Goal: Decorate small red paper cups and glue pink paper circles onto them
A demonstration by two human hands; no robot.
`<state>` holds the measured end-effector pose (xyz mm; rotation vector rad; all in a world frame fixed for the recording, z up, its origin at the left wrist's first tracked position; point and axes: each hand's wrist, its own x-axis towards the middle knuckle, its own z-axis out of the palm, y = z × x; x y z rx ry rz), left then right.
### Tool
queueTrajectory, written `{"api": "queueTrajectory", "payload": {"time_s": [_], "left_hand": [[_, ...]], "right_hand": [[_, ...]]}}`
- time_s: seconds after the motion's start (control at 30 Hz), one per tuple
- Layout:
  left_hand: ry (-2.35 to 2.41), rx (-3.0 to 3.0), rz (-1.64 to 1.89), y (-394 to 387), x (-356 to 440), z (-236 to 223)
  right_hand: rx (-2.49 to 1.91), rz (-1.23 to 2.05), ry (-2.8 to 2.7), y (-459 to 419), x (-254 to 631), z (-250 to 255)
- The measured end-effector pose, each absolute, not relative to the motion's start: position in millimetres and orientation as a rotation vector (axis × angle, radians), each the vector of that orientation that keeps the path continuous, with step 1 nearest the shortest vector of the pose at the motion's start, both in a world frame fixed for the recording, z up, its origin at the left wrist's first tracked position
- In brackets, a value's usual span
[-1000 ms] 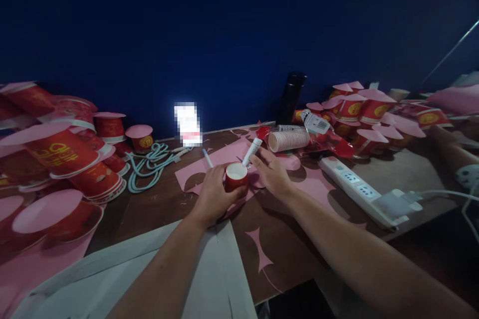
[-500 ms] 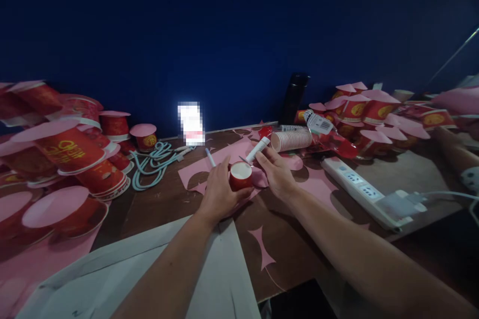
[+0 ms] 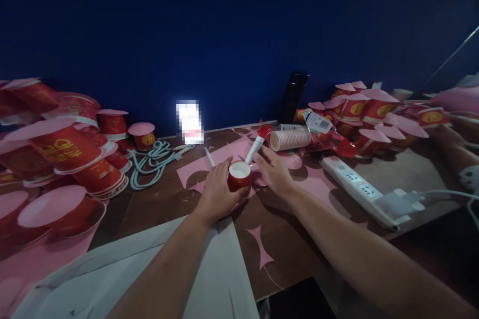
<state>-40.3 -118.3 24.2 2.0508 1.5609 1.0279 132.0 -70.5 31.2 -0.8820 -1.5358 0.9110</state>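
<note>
My left hand is closed around a small red paper cup, its round white end turned up toward me. In my right hand is a white glue stick, pinched between thumb and fingers and tilted. Its lower end is close to the cup's rim; whether they touch, I cannot tell. Beneath both hands lies a pink sheet with round cut-outs. A pen-like white stick rests on that sheet, just beyond my left hand.
Red cups with pink discs pile up at left and right. Nearby are a cup stack, a black bottle, a power strip, a coiled cable and a lit, blurred screen. Another person's arm shows at right.
The glue stick has swung more upright, and its lower end has shifted slightly at the cup's rim. My left hand keeps its hold on the cup. The whole view has moved slightly.
</note>
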Motion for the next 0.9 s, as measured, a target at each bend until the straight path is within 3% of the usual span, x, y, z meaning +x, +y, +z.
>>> {"api": "queueTrajectory", "payload": {"time_s": [0.43, 0.9], "left_hand": [[1.65, 2.013, 1.062, -119.0, -38.2, 22.4], [1.643, 2.011, 1.047, -118.4, -36.5, 24.9]], "right_hand": [[-0.819, 1.031, -1.325, -69.3, 128.5, 25.0], [-0.904, 0.816, -1.648, -73.6, 131.8, 32.4]]}}
